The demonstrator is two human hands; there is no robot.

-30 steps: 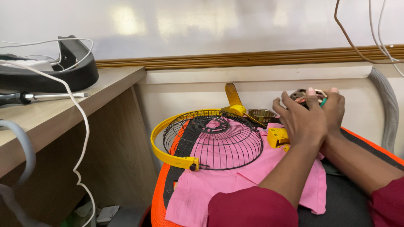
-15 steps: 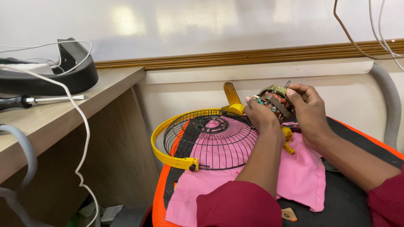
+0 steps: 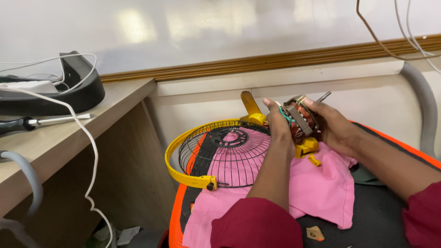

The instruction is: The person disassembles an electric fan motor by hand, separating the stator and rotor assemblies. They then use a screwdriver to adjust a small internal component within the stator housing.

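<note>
Two hands grip a small electric motor [image 3: 299, 118] with exposed copper windings, raised just above a pink cloth [image 3: 317, 193] and beside a wire fan guard [image 3: 227, 154] with a yellow rim. Left hand [image 3: 278, 121]: fingers curled narrowly around the motor's near side. Right hand [image 3: 333, 126]: closed on the far side, with the shaft protruding past the fingertips. Risk: a loosened grip would likely drop the motor onto the guard; fingers pressing on the windings or coloured leads could damage them.
</note>
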